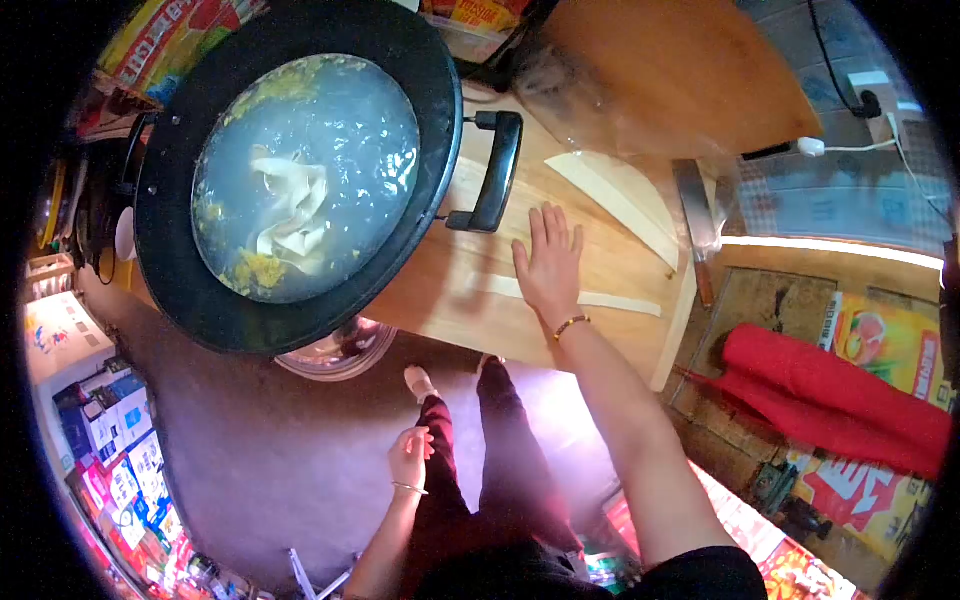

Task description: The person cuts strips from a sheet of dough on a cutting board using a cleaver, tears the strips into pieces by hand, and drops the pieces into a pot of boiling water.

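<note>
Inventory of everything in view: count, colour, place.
Wok: one, black, upper left
Noodles: several, pale, in wok
Basin: one, metallic, partly under wok
Board: one, light brown, centre
Dough piece: one, pale, on board
Dough strip: one, pale, on board
Knife: one, brown handle, right of dough piece
Cloth: one, red, right
Unclear thing: one, brown, upper right
Boxes: several, mixed colours, lower left
Legs: two, dark trousers, lower centre
Left hand: one, pale bangle, before legs
Right hand: one, beaded bracelet, on board
</note>
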